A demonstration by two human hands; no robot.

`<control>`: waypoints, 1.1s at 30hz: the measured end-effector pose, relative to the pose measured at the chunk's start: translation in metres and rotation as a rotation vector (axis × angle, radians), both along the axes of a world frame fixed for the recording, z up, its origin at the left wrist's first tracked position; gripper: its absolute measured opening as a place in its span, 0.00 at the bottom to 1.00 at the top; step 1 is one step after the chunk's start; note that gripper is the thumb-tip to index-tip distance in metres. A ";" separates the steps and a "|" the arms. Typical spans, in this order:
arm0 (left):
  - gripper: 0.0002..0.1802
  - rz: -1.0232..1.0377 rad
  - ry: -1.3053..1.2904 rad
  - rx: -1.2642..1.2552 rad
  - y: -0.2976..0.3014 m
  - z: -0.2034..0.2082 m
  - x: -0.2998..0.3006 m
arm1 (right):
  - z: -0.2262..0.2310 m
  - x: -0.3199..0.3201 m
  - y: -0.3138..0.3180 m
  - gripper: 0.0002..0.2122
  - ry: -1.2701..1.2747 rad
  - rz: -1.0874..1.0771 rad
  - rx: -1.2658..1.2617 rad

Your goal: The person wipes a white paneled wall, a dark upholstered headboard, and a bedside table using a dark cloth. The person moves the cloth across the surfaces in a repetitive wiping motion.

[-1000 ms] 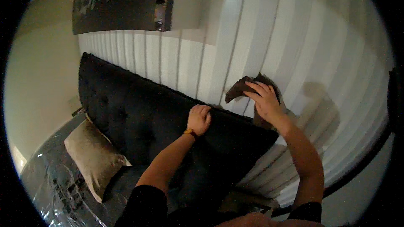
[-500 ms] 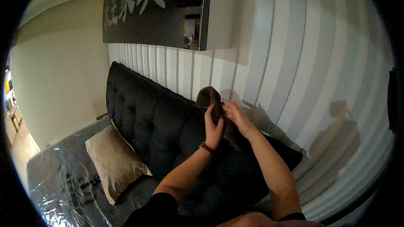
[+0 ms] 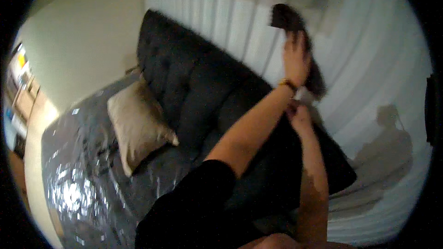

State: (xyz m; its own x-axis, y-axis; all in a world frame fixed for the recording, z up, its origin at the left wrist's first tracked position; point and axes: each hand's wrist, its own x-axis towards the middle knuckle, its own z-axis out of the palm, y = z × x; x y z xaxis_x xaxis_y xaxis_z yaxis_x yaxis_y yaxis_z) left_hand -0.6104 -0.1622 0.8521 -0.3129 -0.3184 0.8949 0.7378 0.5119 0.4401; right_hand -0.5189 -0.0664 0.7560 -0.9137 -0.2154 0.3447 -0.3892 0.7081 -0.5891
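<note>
A dark brown, soft-looking cloth [image 3: 288,17] is raised above the black tufted cushion back [image 3: 184,69], in front of the striped wall. My left hand [image 3: 296,60] is closed on its middle, fingers pointing up, and more brown cloth hangs beyond the wrist. Below it, my right hand [image 3: 301,115] is closed beside a small whitish piece [image 3: 304,95]. Motion blur and the left wrist partly hide what the right fingers hold.
A beige pillow [image 3: 138,124] leans on the cushion back. The grey seat or mattress [image 3: 83,166] is covered in shiny clear plastic. Vertical striped panelling [image 3: 360,64] rises close at the right, and a plain wall [image 3: 87,50] stands at the far left.
My left hand has moved up and right with the brown cloth, which is now stretched longer. My right hand has dropped below the left. The view has tilted down.
</note>
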 end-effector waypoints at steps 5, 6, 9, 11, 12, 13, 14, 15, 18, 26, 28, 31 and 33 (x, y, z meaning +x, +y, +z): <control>0.43 -0.061 -0.198 0.112 0.033 -0.045 0.041 | 0.040 0.059 0.002 0.18 -0.022 -0.186 0.235; 0.44 -0.120 -0.239 0.146 0.036 -0.054 0.052 | 0.015 0.042 0.028 0.17 0.010 -0.142 0.321; 0.43 -0.195 -0.337 0.174 0.027 -0.054 0.055 | 0.020 0.032 0.035 0.12 0.280 -0.008 0.265; 0.43 -0.204 -0.410 0.202 0.013 -0.069 0.044 | 0.027 0.036 0.025 0.12 0.371 0.022 0.255; 0.42 -0.217 -0.457 0.235 0.003 -0.076 0.037 | 0.030 0.038 0.017 0.12 0.373 0.036 0.279; 0.41 -0.172 -0.397 0.260 -0.004 -0.081 0.032 | 0.035 0.046 0.002 0.12 0.381 0.046 0.294; 0.39 -0.124 -0.412 0.256 -0.007 -0.083 0.030 | 0.037 0.049 -0.002 0.12 0.386 0.040 0.310; 0.38 -0.163 -0.380 0.266 -0.009 -0.085 0.028 | 0.030 0.042 0.000 0.10 0.432 0.016 0.286; 0.33 -0.209 -0.362 0.268 -0.008 -0.094 0.031 | 0.029 0.043 0.004 0.09 0.319 0.050 0.178; 0.30 -0.106 -0.303 0.222 -0.010 -0.100 0.021 | 0.017 0.039 0.002 0.08 0.328 0.039 0.153; 0.30 -0.077 -0.279 0.214 -0.005 -0.098 0.017 | 0.018 0.041 0.003 0.08 0.353 0.010 0.184; 0.31 -0.066 -0.244 0.149 -0.004 -0.100 0.006 | 0.009 0.038 0.011 0.09 0.378 0.036 0.153; 0.31 -0.104 -0.220 0.105 -0.016 -0.106 -0.006 | 0.010 0.046 0.007 0.09 0.364 0.037 0.124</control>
